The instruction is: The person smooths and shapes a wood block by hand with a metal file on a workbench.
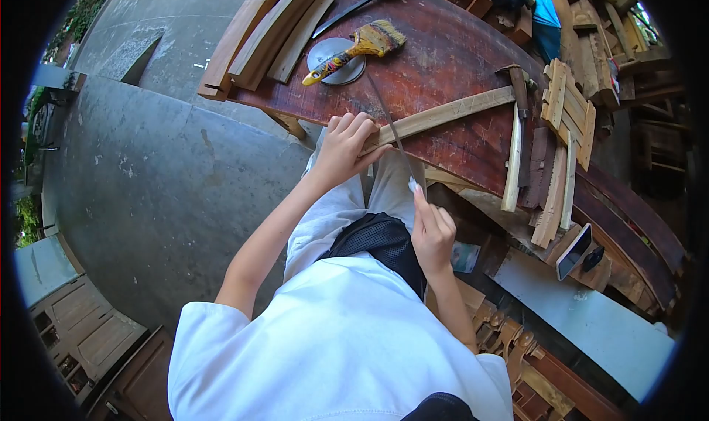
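Observation:
My left hand is closed around the near end of a wooden strip, which lies slantwise across the table's front edge. In my right hand is the pale end of a long, thin, file-like metal tool. Its dark, narrow length crosses the strip just right of my left fingers and runs on over the table. Whether its edge has teeth is too small to tell. A hammer lies by the strip's far end. Beyond my left hand, a paintbrush with a yellow handle rests on a round metal lid.
The red-brown wooden table stands before me. Curved wooden pieces and a dark-handled long blade lie at its back left. Wood offcuts crowd its right side. A phone leans at lower right, above a pale board.

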### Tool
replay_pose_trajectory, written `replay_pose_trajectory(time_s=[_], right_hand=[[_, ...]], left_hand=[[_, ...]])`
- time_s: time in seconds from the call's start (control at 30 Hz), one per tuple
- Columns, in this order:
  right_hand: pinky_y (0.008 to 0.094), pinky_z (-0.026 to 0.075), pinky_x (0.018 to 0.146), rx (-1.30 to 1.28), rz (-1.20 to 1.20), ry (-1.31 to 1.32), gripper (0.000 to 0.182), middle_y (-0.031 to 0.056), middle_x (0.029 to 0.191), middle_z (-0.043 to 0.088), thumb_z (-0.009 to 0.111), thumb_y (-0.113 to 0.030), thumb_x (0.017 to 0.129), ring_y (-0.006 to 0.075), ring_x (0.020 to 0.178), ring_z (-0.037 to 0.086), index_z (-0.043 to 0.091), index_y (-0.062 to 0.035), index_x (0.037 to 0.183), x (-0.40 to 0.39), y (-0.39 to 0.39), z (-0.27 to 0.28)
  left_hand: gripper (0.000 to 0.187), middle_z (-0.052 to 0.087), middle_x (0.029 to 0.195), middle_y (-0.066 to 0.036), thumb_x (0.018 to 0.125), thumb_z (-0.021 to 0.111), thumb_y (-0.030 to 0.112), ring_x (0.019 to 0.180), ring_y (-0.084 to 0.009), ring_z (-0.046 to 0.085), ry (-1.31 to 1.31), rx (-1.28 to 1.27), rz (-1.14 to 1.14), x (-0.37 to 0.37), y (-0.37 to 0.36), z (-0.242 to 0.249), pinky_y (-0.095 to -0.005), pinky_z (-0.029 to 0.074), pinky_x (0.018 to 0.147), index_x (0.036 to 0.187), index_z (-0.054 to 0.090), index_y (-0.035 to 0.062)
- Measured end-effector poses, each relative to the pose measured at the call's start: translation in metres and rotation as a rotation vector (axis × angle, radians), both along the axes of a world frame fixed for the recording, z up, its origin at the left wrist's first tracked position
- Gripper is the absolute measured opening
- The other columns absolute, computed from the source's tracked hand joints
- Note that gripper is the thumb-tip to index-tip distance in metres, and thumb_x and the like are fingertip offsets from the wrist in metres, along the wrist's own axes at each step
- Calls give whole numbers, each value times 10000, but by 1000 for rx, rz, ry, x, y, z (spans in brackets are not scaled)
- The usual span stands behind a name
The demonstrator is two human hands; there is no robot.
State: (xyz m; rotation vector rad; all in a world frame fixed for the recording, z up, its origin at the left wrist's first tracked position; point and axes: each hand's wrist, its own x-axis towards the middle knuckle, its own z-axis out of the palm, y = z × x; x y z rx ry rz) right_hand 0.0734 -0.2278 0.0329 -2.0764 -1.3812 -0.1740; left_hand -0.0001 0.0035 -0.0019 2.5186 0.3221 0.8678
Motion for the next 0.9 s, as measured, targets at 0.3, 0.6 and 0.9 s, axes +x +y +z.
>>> replay_pose_trajectory(time_s=[0.3,0.6,0.9], right_hand=[[357,399,529,-41,-33,37,486,82,631,512,650,104,804,220,510,461,657,-25,1273,-10,-33,14],[350,405,534,-8,0,-5,480,79,627,491,636,101,812,232,505,444,654,-24,1275,-3,-22,11],[342,396,528,-1,19,-7,471,76,625,491,631,92,829,219,505,442,648,-25,1285,9,15,8]], left_hand=[[360,542,953,-53,814,767,332,845,-249,519,1,-9,15,-1,-1,1,-374,374,746,986,569,85],[354,566,963,-52,816,774,322,848,-245,526,10,-10,24,0,1,1,-368,365,753,993,584,82],[360,552,948,-50,811,770,339,847,-247,527,4,1,11,-1,0,3,-369,375,751,979,571,90]])
